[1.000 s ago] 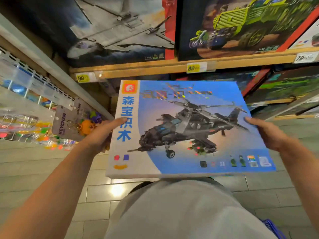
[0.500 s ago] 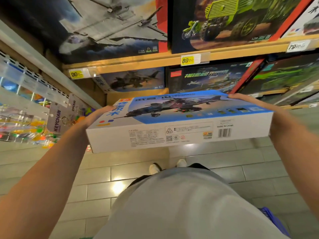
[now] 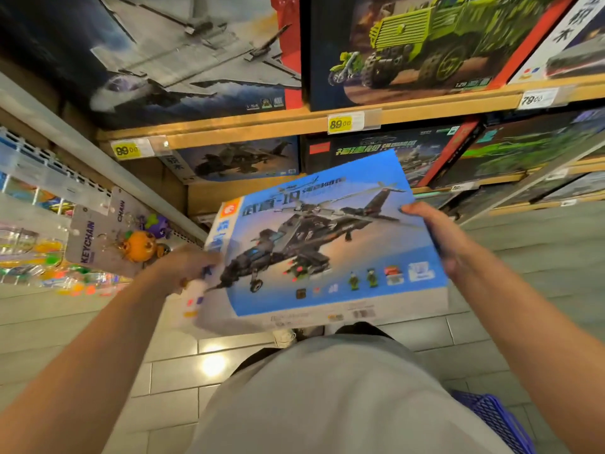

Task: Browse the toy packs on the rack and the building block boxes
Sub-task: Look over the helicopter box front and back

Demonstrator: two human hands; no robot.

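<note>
I hold a blue building block box with a black helicopter picture in front of my chest, its face tilted up toward me and turned a little clockwise. My left hand grips its left white edge, blurred by motion. My right hand grips its right edge, thumb on the face. Behind it, wooden shelves carry more block boxes: a grey jet box, a green truck box, a dark helicopter box and a warship box.
A rack of hanging toy packs stands at the left, with a keychain card and an orange pumpkin charm. Yellow price tags line the shelf edges. A blue basket is at my lower right on the tiled floor.
The box lay flat with its bottom side toward me half a second ago; now its face is tipped back up to me and rotated slightly. My left hand has shifted along the left edge.
</note>
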